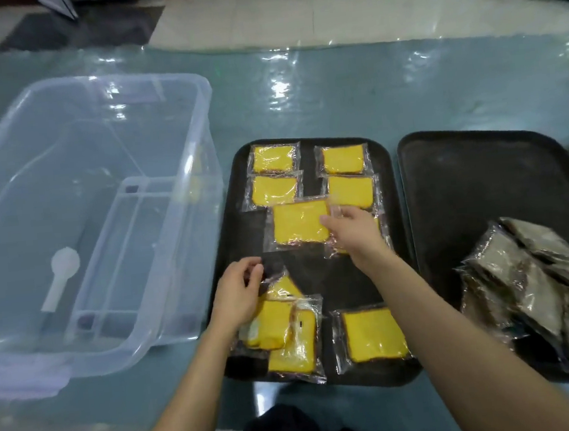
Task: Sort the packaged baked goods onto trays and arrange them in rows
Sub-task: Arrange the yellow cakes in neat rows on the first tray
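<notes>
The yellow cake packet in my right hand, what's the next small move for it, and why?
Probably shift it left and lay it just below the second left-column packet. The right hand pinches the held packet over the black tray; that column shows only two packets, with bare tray showing below them.

Right hand [349,230] pinches a yellow cake packet [299,222] over the black tray [323,280]; left hand [238,295] pinches a piled packet [284,285] at the tray's near-left corner.
</notes>
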Motion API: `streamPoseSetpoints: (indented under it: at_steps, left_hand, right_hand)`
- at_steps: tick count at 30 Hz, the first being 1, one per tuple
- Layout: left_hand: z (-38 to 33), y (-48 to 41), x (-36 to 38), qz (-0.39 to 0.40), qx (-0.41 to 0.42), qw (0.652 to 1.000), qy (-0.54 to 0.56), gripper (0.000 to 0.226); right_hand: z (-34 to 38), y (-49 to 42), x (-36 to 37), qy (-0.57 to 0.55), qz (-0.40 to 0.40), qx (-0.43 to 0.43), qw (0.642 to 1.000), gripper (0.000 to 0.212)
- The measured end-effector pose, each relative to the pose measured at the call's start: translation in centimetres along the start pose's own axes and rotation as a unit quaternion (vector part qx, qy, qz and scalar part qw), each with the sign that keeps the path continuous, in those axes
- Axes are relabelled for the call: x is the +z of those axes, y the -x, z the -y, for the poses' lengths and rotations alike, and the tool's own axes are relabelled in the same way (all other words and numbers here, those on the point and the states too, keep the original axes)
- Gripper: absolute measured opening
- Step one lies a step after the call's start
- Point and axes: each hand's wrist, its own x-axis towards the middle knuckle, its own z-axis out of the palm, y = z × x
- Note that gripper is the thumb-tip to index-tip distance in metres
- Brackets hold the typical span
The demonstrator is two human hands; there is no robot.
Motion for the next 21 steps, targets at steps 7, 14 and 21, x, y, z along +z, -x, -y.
streamPoseSetpoints:
  at_steps: [7, 14, 21]
  left_hand:
    - [0.7, -2.6, -0.6, -0.052, -0.111, 0.982, 0.146, 0.037]
    - [0.2, -3.2, 0.1, -0.071, 0.081, 0.979, -0.171, 0.068]
    - [-0.5, -5.3, 0.5, -0.033, 0.139, 0.976, -0.167, 0.056]
  right_hand:
    - [-3.4, -0.1, 5.0, 0.392, 0.058, -0.102, 0.912, 0.065]
    - [-5.3, -0.3, 6.9, 0.517, 0.021, -0.263, 0.814, 0.077]
    - [-4.3, -2.3, 6.1, 0.576, 0.023, -0.285, 0.766, 0.062]
